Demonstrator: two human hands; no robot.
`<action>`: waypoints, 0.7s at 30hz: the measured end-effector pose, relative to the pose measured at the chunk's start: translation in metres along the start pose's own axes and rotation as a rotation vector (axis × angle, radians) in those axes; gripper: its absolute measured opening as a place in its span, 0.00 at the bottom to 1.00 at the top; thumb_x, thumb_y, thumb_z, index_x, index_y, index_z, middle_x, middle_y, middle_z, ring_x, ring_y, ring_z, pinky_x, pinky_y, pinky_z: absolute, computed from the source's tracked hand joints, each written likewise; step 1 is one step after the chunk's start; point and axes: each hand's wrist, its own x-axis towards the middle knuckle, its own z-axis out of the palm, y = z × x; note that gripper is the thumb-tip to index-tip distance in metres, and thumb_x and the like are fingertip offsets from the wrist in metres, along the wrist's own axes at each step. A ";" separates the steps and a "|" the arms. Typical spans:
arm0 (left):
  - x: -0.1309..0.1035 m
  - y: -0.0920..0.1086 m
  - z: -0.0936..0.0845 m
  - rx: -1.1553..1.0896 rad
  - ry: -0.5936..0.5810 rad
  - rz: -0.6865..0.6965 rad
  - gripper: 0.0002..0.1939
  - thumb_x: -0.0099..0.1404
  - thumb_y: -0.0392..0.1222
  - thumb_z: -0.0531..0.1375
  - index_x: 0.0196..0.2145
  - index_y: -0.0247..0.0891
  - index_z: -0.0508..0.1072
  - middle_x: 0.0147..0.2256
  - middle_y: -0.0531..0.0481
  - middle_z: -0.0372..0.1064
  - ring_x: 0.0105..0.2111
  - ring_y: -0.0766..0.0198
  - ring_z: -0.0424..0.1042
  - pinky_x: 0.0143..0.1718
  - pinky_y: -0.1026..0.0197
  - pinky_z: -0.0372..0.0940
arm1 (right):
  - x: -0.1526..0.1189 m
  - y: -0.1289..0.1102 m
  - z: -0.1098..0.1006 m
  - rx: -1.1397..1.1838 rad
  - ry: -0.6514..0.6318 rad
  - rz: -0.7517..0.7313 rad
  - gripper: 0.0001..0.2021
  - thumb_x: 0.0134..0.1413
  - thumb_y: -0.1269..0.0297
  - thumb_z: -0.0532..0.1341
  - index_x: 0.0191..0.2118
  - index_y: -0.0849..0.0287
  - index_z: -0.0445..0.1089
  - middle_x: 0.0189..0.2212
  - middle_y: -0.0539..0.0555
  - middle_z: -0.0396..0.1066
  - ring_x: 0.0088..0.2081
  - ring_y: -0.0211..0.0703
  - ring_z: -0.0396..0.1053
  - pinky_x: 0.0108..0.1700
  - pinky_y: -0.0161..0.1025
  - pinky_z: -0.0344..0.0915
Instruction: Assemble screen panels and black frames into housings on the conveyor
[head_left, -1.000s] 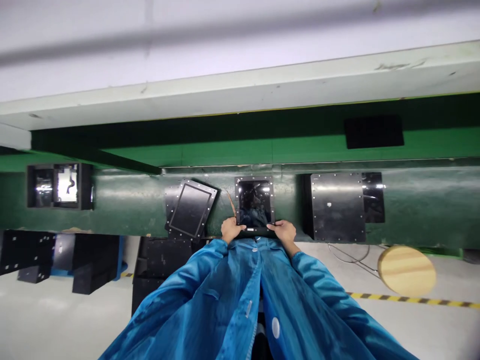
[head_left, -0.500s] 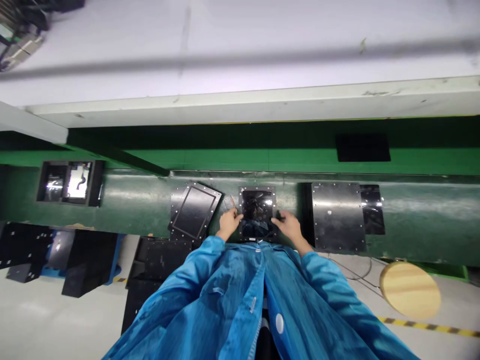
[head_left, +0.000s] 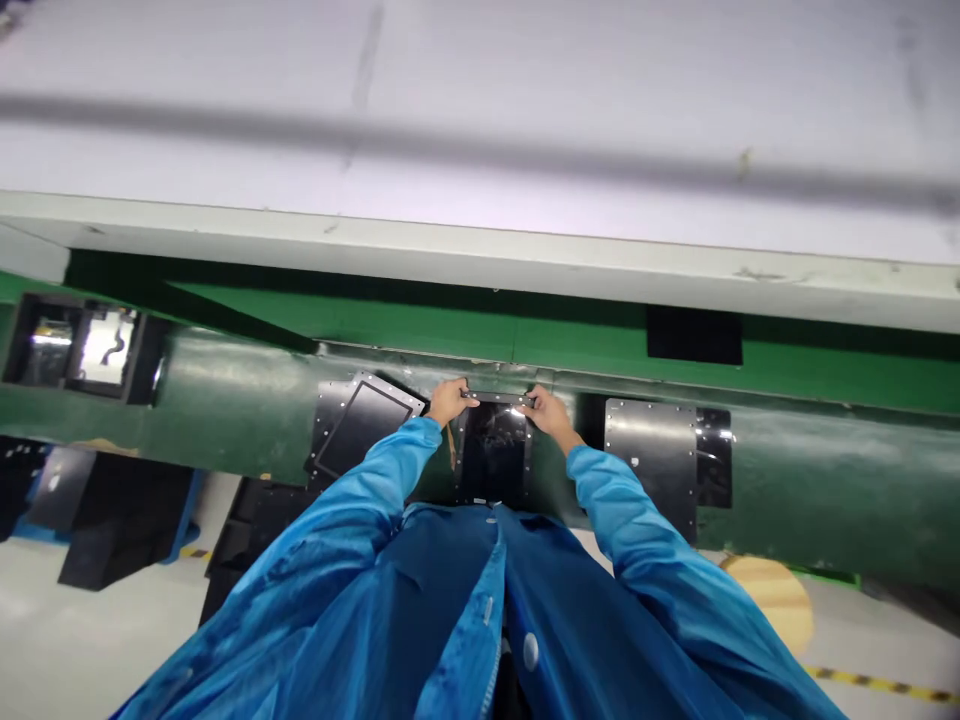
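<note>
A dark rectangular frame with a glossy black panel (head_left: 493,455) inside it lies on the green bench right in front of me. Small pale dots, like screw heads or magnets, line its border. My left hand (head_left: 448,402) pinches the far left corner of the frame, thumb over its edge. At the far right corner my right hand (head_left: 551,415) grips the same far edge between thumb and fingers. Whether that edge is lifted, I cannot tell. Beside the frame's left side, below my left hand, lies a thin orange-brown tool (head_left: 451,448).
Left stands a tilted stack of dark plates (head_left: 367,425); right, a dotted dark plate (head_left: 651,450) beside a glossy black panel (head_left: 714,460). A black foam tray (head_left: 66,345) sits far left. A white shelf (head_left: 480,250) overhangs the bench. A round stool (head_left: 772,605) stands below right.
Both hands have moved from the sides of the frame to its far corners and now grip the far edge. The view has tilted and shifted slightly.
</note>
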 end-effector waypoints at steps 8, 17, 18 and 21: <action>-0.016 0.022 0.001 -0.009 0.108 -0.039 0.19 0.68 0.51 0.72 0.53 0.42 0.82 0.47 0.41 0.82 0.50 0.50 0.79 0.52 0.55 0.68 | 0.008 -0.015 0.001 -0.083 0.087 0.034 0.16 0.60 0.52 0.70 0.49 0.53 0.76 0.34 0.51 0.77 0.39 0.48 0.73 0.43 0.40 0.62; -0.172 -0.013 0.029 0.083 0.392 -0.113 0.26 0.76 0.46 0.60 0.68 0.40 0.71 0.67 0.33 0.66 0.64 0.44 0.70 0.64 0.46 0.67 | -0.132 -0.001 0.051 -0.057 0.215 0.309 0.26 0.71 0.50 0.57 0.61 0.65 0.73 0.49 0.66 0.81 0.49 0.58 0.78 0.49 0.47 0.68; -0.181 -0.028 0.018 0.149 0.443 -0.105 0.29 0.75 0.48 0.61 0.70 0.39 0.69 0.69 0.31 0.63 0.68 0.41 0.65 0.67 0.43 0.63 | -0.148 0.006 0.060 -0.052 0.216 0.302 0.24 0.69 0.50 0.58 0.58 0.63 0.75 0.49 0.65 0.81 0.49 0.59 0.78 0.50 0.47 0.69; -0.188 -0.067 -0.021 0.341 0.485 -0.228 0.47 0.69 0.54 0.68 0.77 0.31 0.58 0.75 0.23 0.49 0.76 0.30 0.50 0.72 0.33 0.53 | -0.173 0.017 0.076 -0.019 0.265 0.261 0.21 0.63 0.52 0.60 0.54 0.59 0.78 0.48 0.63 0.82 0.50 0.59 0.79 0.52 0.49 0.71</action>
